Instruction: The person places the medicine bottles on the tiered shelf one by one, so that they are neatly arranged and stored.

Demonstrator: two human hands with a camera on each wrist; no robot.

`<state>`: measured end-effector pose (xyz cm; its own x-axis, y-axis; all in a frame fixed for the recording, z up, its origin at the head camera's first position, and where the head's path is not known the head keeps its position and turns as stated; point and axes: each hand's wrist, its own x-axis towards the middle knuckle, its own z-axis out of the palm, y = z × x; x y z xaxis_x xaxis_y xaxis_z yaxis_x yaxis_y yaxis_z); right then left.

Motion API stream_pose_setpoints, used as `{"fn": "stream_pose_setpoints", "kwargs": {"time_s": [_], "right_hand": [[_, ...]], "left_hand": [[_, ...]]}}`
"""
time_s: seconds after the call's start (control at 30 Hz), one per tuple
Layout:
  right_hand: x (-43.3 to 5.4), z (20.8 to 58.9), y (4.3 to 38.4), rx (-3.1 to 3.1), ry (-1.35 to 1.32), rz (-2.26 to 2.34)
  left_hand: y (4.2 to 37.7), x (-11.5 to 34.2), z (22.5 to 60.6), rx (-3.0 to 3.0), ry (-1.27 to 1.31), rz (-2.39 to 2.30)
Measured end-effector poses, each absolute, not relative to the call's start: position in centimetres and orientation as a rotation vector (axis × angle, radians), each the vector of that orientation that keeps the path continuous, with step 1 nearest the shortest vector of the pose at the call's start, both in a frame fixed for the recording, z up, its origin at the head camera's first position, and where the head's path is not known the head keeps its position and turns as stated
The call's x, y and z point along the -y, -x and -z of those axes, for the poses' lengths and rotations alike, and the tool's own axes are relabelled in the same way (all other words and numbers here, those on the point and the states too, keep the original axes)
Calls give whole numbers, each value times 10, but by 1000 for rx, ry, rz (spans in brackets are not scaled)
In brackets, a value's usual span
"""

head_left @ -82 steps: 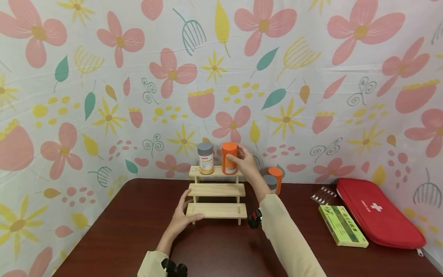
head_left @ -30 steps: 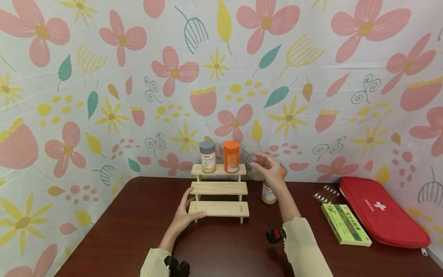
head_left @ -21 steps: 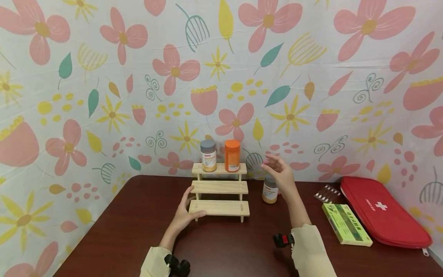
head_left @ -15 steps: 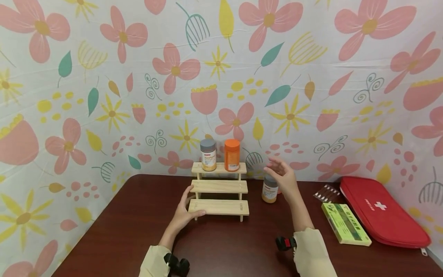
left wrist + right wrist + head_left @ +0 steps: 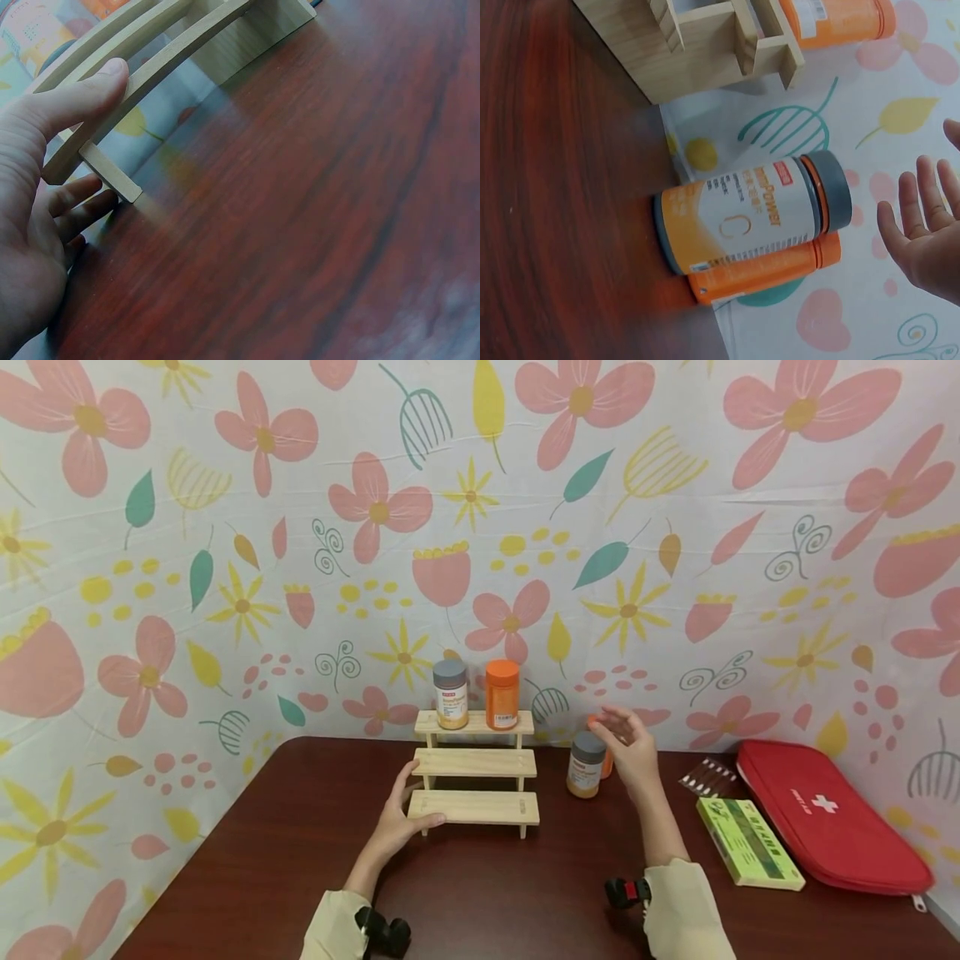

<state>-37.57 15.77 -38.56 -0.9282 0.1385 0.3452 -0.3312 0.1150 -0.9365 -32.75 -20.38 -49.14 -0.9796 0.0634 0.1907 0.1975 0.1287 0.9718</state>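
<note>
A three-step wooden display stand (image 5: 474, 763) is on the table, and my left hand (image 5: 397, 827) holds its left end. The left wrist view shows the thumb over a step and the fingers around the side near a leg. On the top step stand a grey-capped pill bottle (image 5: 451, 695) and an orange pill bottle (image 5: 502, 695). My right hand (image 5: 632, 752) is raised, fingers apart and holding nothing, just right of a second grey-capped bottle (image 5: 742, 214) on the table. Behind that bottle, mostly hidden, stands another orange bottle (image 5: 769, 268).
At the right of the dark wooden table (image 5: 480, 893) lie a red first aid pouch (image 5: 828, 818), a green-yellow medicine box (image 5: 750, 845) and a blister pack (image 5: 707, 777). A flower-patterned cloth (image 5: 300, 568) hangs behind the table.
My right hand let go of the orange bottle on the top step, then moved right and down beside the grey-capped bottle on the table. The left hand stays on the stand.
</note>
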Motion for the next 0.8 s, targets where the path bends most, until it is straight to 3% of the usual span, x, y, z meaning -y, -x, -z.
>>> {"fn": "stream_pose_setpoints", "kwargs": {"time_s": [0.8], "right_hand": [[-166, 416, 387, 2307, -104, -1764]], "left_hand": [[327, 204, 494, 2301, 276, 1948]]}}
